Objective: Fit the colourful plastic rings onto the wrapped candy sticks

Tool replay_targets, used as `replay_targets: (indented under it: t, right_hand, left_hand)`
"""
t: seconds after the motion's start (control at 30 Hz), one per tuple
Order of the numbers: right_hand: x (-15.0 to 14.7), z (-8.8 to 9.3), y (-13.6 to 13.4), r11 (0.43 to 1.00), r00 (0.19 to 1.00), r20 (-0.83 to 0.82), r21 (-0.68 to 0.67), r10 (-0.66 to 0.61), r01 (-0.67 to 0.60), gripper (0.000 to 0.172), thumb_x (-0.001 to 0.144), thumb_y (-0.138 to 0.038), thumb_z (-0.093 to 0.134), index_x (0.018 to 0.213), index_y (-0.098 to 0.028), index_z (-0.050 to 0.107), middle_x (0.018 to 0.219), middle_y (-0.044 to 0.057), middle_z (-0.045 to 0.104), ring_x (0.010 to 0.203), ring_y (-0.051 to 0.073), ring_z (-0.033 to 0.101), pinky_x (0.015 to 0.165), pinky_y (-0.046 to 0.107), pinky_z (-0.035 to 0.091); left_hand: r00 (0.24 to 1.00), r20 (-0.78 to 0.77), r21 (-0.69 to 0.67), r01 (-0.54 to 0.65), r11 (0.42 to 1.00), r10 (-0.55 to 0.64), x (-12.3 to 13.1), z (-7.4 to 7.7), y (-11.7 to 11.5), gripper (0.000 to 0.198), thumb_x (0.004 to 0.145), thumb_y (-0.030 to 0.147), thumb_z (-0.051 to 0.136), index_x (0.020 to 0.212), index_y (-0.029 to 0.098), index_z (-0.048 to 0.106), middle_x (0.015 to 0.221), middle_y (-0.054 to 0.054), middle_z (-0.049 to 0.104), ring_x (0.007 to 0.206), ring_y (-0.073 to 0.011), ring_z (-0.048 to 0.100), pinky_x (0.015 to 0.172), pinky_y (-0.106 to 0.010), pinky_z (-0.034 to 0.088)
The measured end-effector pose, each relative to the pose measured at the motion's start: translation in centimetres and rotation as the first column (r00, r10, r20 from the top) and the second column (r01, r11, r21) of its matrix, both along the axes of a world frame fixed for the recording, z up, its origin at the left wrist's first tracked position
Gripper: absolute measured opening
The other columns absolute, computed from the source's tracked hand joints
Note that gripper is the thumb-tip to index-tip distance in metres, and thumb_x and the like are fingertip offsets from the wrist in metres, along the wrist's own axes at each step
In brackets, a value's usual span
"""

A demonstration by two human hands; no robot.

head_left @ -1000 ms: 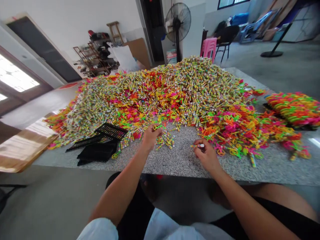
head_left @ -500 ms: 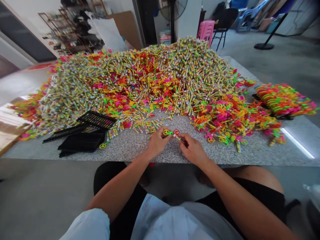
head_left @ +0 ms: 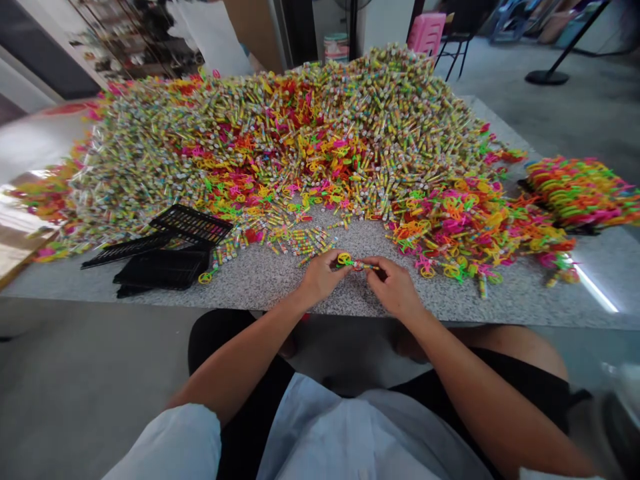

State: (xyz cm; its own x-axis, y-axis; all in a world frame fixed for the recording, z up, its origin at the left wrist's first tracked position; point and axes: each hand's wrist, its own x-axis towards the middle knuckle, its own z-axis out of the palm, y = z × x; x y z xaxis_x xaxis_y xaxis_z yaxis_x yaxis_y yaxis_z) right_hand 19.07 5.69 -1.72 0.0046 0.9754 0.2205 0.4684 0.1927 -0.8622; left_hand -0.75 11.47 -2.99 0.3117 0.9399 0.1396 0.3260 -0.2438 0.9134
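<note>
Just above the front part of the speckled table (head_left: 250, 283), my left hand (head_left: 323, 275) pinches a small yellow and green plastic piece (head_left: 344, 259) with a round end. My right hand (head_left: 393, 283) has its fingers closed on a small patterned tube (head_left: 367, 266). The tube and the plastic piece meet end to end between the hands; whether they are joined is too small to tell. Behind the hands lie loose tubes (head_left: 307, 241) and a large heap of tubes (head_left: 400, 120) mixed with bright plastic pieces.
Black slotted trays (head_left: 163, 268) lie at the left of the table. To the right are a pile of bright plastic pieces (head_left: 465, 227) and a filled rack (head_left: 583, 190). Behind the table stand a pink stool (head_left: 427, 32) and a dark chair (head_left: 457, 37).
The view has tilted down a little. The tube in my right hand now lies in line with the left hand's piece; the red round part seen between the hands earlier no longer shows clearly.
</note>
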Motion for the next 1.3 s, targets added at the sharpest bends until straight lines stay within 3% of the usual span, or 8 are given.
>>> replay_targets:
  t: [0.17,0.3,0.4,0.57,0.67,0.8,1.1,1.3]
  right_hand:
    - [0.1,-0.3,0.0,0.994,0.992,-0.128,-0.114,-0.012,-0.003,0.028,0.091,-0.037,0.059,0.11,-0.022,0.074,0.091,0.004,0.075,0.075,0.02,0.067,0.071,0.031,0.052]
    - [0.8,-0.3,0.4,0.969,0.976,-0.219,-0.238,0.016,-0.069,0.03,0.088,-0.04,0.062,0.109,-0.021,0.073,0.069,0.0,0.067,0.054,0.015,0.056,0.051,0.027,0.043]
    - [2.2,0.3,1.0,0.977,0.981,-0.192,-0.203,0.023,-0.063,0.027,0.085,-0.037,0.064,0.103,-0.02,0.074,0.068,0.0,0.065,0.054,0.014,0.054,0.05,0.025,0.04]
    - [2.9,0.9,1.0,0.97,0.957,-0.288,-0.221,0.038,-0.105,0.026,0.089,-0.038,0.06,0.107,-0.021,0.07,0.062,-0.004,0.058,0.048,0.013,0.049,0.047,0.025,0.038]
    - [1.7,0.8,0.5,0.978,0.988,-0.135,-0.187,0.072,-0.097,0.026,0.089,-0.034,0.059,0.107,-0.023,0.073,0.071,-0.001,0.067,0.056,0.015,0.058,0.055,0.027,0.045]
    - [0.6,0.4,0.3,0.992,1.0,-0.003,-0.125,0.004,-0.004,0.026,0.088,-0.033,0.058,0.106,-0.022,0.075,0.085,0.003,0.074,0.072,0.018,0.066,0.068,0.03,0.051]
    - [1.0,0.3,0.3,0.955,0.971,-0.239,-0.288,0.003,-0.074,0.026,0.085,-0.034,0.061,0.105,-0.021,0.072,0.059,-0.002,0.062,0.05,0.015,0.056,0.048,0.026,0.043]
    - [1.1,0.1,0.7,0.929,0.904,-0.428,-0.333,0.004,-0.162,0.025,0.085,-0.039,0.063,0.101,-0.02,0.069,0.058,-0.004,0.06,0.044,0.012,0.051,0.041,0.024,0.041]
  left_hand:
    - [0.987,-0.139,0.041,0.083,0.996,-0.076,-0.6,0.6,0.0,0.019,0.086,0.029,0.072,0.104,0.022,0.073,0.094,-0.001,0.074,0.087,-0.0177,0.068,0.082,-0.029,0.051]
    - [0.96,-0.223,0.05,0.183,0.982,-0.168,-0.9,1.0,-0.1,0.016,0.086,0.029,0.072,0.102,0.024,0.075,0.09,0.0,0.074,0.082,-0.0172,0.067,0.077,-0.028,0.05]
    - [0.964,-0.217,0.08,0.173,0.982,-0.152,-1.0,1.2,0.3,0.018,0.087,0.031,0.072,0.103,0.024,0.075,0.091,0.0,0.074,0.084,-0.0173,0.066,0.078,-0.028,0.049]
    - [0.982,-0.18,0.063,0.074,0.995,-0.061,-1.4,1.4,1.2,0.021,0.085,0.033,0.073,0.102,0.021,0.072,0.085,0.0,0.071,0.078,-0.0162,0.064,0.073,-0.027,0.049]
    - [0.987,-0.15,0.056,0.072,0.996,-0.063,-1.1,1.3,0.9,0.022,0.083,0.033,0.075,0.101,0.02,0.07,0.085,0.0,0.07,0.078,-0.0157,0.064,0.074,-0.027,0.049]
    - [0.996,-0.075,-0.009,0.055,0.998,-0.055,-0.5,1.2,0.4,0.029,0.08,0.034,0.079,0.102,0.02,0.067,0.089,-0.002,0.071,0.083,-0.0171,0.066,0.078,-0.029,0.051]
    - [0.988,-0.057,-0.076,0.141,0.987,-0.145,-0.8,0.9,0.5,0.024,0.082,0.036,0.076,0.097,0.02,0.067,0.083,0.0,0.07,0.078,-0.0156,0.064,0.073,-0.027,0.048]
    - [0.972,-0.094,-0.092,0.209,0.974,-0.217,-0.6,0.3,0.3,0.02,0.084,0.037,0.074,0.094,0.021,0.068,0.08,0.001,0.067,0.072,-0.0145,0.06,0.067,-0.026,0.046]
